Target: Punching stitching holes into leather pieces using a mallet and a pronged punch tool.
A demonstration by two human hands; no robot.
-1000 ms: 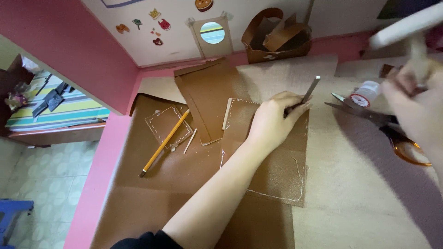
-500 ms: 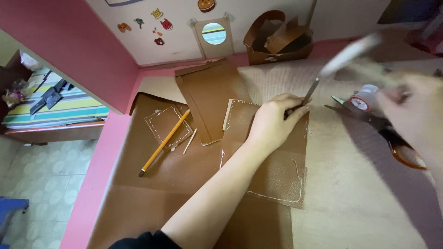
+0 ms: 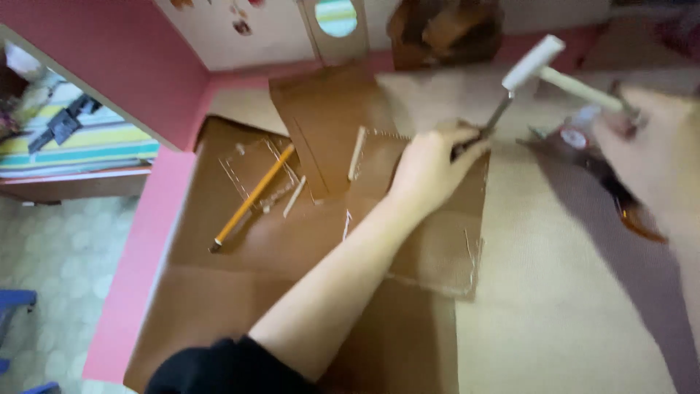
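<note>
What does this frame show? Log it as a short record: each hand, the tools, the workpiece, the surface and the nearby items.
left hand: steadies a thin metal punch upright on the leather
right hand: grips a wooden-handled hammer, its white head at the top of the punch; blurred
workpiece: brown leather piece with pale marked lines along its edges
surface: tan table with a pink edge
nearby: yellow pencil lying on a larger brown sheet; scissors by the right hand
</note>
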